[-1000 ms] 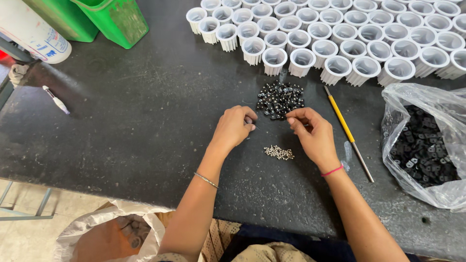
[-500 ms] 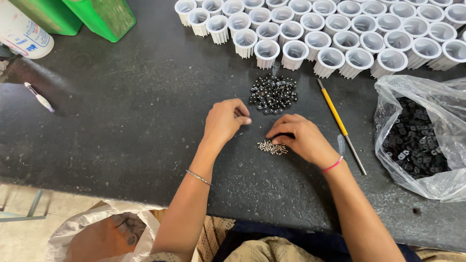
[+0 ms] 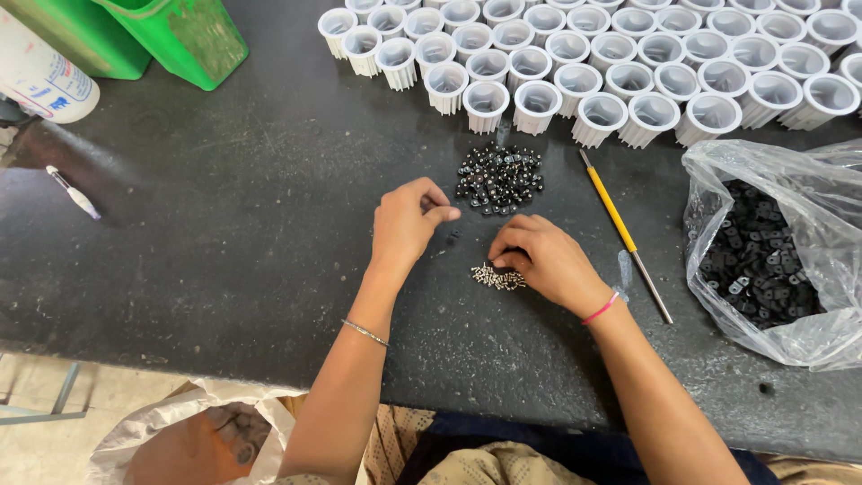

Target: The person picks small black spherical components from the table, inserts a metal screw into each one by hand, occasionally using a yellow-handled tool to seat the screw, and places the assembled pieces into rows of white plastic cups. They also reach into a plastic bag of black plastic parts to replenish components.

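**Two hands sorting small parts on a dark tabletop**

A dark, speckled tabletop [image 3: 224, 269] carries rows of white ribbed cups [image 3: 593, 63] along its far edge. Near the middle lies a pile of small black beads [image 3: 499, 178], and closer to the person a smaller heap of silver screws [image 3: 498, 277]. The left hand [image 3: 409, 223] hovers between the piles, thumb and forefinger pressed together; whether they pinch anything cannot be told. The right hand [image 3: 543, 260] rests curled, fingertips touching the screws. A yellow-handled tool [image 3: 620, 224] lies just right of it, and a clear plastic bag of black parts [image 3: 763, 260] farther right. Green bins [image 3: 180, 36] stand far left.
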The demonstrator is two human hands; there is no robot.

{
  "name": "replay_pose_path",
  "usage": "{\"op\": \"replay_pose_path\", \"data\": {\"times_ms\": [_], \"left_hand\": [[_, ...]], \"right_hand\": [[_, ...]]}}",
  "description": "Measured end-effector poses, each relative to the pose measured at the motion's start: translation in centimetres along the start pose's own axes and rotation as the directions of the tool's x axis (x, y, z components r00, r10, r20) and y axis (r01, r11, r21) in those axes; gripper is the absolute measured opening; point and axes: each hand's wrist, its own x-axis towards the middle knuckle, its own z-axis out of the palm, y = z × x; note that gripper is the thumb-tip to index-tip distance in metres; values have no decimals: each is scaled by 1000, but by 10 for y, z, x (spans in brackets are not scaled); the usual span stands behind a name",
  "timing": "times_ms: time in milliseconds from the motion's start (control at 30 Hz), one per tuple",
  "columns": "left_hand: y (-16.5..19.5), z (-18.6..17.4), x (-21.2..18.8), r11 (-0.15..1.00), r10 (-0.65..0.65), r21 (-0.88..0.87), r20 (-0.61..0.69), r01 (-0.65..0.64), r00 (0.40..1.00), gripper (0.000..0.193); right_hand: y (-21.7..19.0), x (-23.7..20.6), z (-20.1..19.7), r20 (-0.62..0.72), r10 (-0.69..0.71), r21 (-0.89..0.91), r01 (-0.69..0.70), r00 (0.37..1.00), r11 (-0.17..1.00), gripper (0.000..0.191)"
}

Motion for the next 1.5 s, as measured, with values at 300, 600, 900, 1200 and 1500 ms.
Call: {"op": "replay_pose_path", "data": {"times_ms": [300, 600, 900, 1200, 1500], "left_hand": [[-16, 21, 9, 740, 36, -639, 347, 208, 937, 22], [-11, 36, 2, 694, 146, -713, 280, 104, 949, 39], [5, 35, -8, 828, 120, -560, 211, 19, 970, 35], [11, 30, -11, 887, 122, -461, 185, -24, 975, 24], [17, 27, -14, 914, 149, -396, 127, -88, 981, 19]], "right_hand": [[4, 0, 2, -263, 229, 274, -155, 937, 949, 12], [5, 3, 3, -328, 289, 411, -139, 899, 901, 9], [4, 6, 11, -318, 253, 405, -111, 914, 908, 10], [2, 10, 14, -294, 310, 425, -166, 904, 890, 12], [2, 11, 13, -299, 329, 417, -188, 896, 889, 10]]}}
